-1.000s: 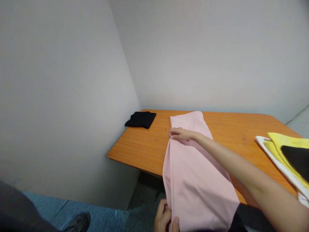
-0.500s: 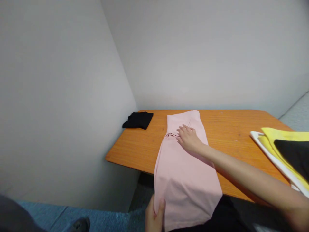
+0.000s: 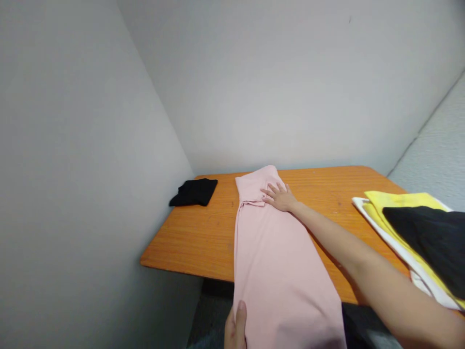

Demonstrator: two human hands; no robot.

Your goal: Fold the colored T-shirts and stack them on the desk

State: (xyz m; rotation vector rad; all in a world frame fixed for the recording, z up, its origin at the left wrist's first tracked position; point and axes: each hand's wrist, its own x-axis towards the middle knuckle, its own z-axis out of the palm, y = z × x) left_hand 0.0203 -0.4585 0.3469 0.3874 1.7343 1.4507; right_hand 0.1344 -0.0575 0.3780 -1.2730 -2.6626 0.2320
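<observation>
A long pink garment (image 3: 276, 257) lies folded lengthwise across the orange table (image 3: 203, 232) and hangs over its near edge. My right hand (image 3: 279, 196) rests flat on the garment's far part, fingers spread, near a fold. My left hand (image 3: 236, 329) grips the garment's near left edge below the table's front, thumb on top of the cloth.
A folded black cloth (image 3: 193, 192) lies in the table's far left corner by the wall. A pile of white, yellow and black clothes (image 3: 417, 232) sits on the right end. Grey walls close in on the left and at the back.
My right hand let go of its pinch at the garment's left edge and now lies flat farther up the cloth. The view has shifted left and up.
</observation>
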